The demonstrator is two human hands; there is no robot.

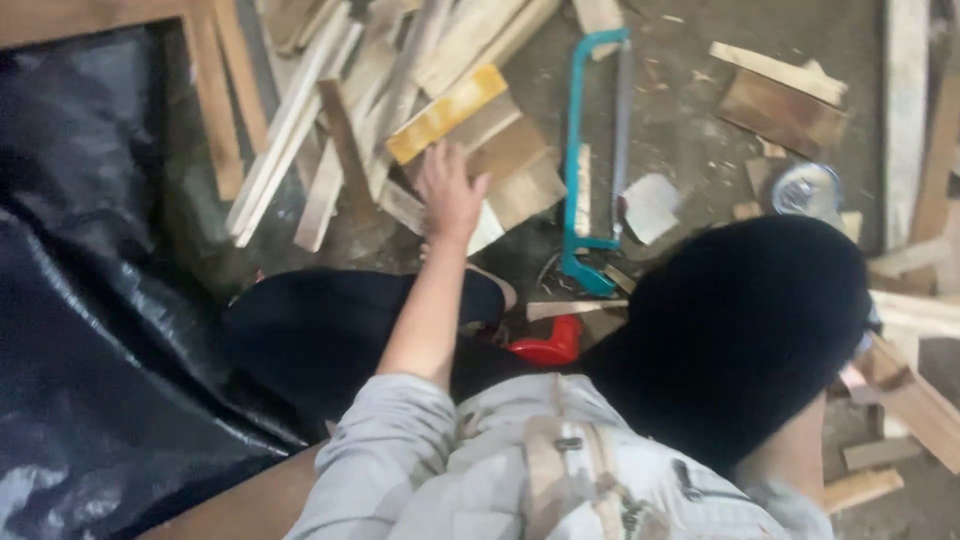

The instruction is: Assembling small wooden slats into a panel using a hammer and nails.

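The left hand point(452, 192) is stretched out at arm's length over a heap of wood offcuts on the floor. Its fingers are spread apart and rest against a short pale board point(520, 170), with nothing clamped between them. The fingertips come just short of a yellow-painted board point(445, 112), which lies tilted across the top of the pale one. The frame is too blurred to tell whether the palm presses down or only brushes the wood.

This looks like a reach into the pile rather than a grip. Taking hold of the pale board would call for the fingers to close round an edge, and the yellow piece lying partly on it would have to slide off or be lifted with it.

Just right of the boards lies a hacksaw point(590, 150) with a teal frame, handle end toward the person. A red object point(548, 345) shows near the person's legs, too hidden to name. Left of the hand a bundle of thin slats point(300, 120) fans out, and a black plastic sheet point(90, 300) covers the left side. A round metal tin point(805, 188) sits among scraps further right.

The right forearm shows at the lower right, but its hand is hidden behind a dark-clad knee — no telling how those fingers stand.
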